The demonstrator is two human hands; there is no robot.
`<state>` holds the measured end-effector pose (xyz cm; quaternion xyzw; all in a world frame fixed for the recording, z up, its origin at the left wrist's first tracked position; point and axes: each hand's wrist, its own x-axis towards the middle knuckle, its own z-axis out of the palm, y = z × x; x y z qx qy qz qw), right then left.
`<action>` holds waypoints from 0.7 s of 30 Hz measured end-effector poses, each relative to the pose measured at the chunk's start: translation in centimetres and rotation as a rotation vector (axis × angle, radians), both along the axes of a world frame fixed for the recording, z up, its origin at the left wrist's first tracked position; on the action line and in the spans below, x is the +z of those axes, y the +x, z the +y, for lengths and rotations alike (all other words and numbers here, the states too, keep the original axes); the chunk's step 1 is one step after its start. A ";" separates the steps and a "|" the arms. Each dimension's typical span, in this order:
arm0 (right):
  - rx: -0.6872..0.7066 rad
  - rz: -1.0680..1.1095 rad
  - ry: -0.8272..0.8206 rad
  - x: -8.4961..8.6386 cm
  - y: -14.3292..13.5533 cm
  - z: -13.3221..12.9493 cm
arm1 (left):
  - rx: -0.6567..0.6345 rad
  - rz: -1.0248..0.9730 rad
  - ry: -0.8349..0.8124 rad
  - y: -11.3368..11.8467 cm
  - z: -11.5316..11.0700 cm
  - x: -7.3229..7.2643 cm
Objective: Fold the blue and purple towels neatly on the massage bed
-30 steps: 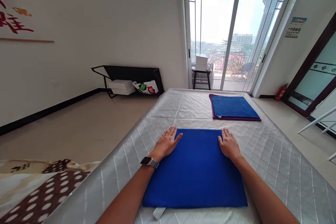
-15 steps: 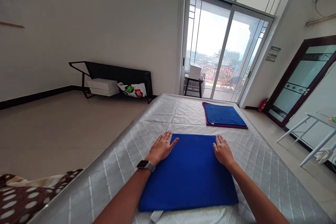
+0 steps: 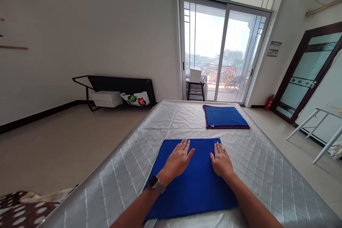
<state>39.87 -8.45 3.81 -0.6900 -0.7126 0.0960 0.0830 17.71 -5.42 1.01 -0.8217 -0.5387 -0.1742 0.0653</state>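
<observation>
Head view: both hands have shifted inward over the near blue towel, the left more than the right.
Half a second ago the left hand (image 3: 177, 160) lined the left edge of the near blue towel (image 3: 197, 194); now it lies well inside that edge, while the right hand (image 3: 221, 162) sits at the right margin. This suggests smoothing the surface rather than squaring the sides. Both hands are flat, thumbs apart from fingers, gripping nothing; how hard they press, I cannot tell. The towel lies on the quilted mattress (image 3: 128, 171). Counted: two hands, one smartwatch (image 3: 155, 183), one near towel, and, farther off, one blue towel (image 3: 226, 115) atop purple cloth (image 3: 205, 115), layers uncountable.
</observation>
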 end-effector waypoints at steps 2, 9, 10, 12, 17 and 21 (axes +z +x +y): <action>0.010 0.001 0.013 -0.2 0.1 0.0 | -0.152 0.016 -0.014 3.9 -1.7 -0.5; 0.031 -0.023 0.012 -0.1 0.1 0.0 | -0.134 0.013 -0.165 5.6 -3.0 -1.4; 0.023 -0.016 0.012 -0.1 0.1 0.0 | -0.082 0.017 -0.179 4.1 -2.7 -1.4; 0.015 0.002 0.013 -0.2 0.0 0.1 | 0.025 0.034 -0.199 0.2 -2.2 -1.7; 0.021 0.017 0.005 -0.3 0.1 0.1 | 0.217 0.037 -0.164 -8.4 -1.5 -3.7; 0.015 -0.002 0.002 -0.2 0.2 0.1 | 0.271 0.001 -0.131 -10.0 -1.2 -4.9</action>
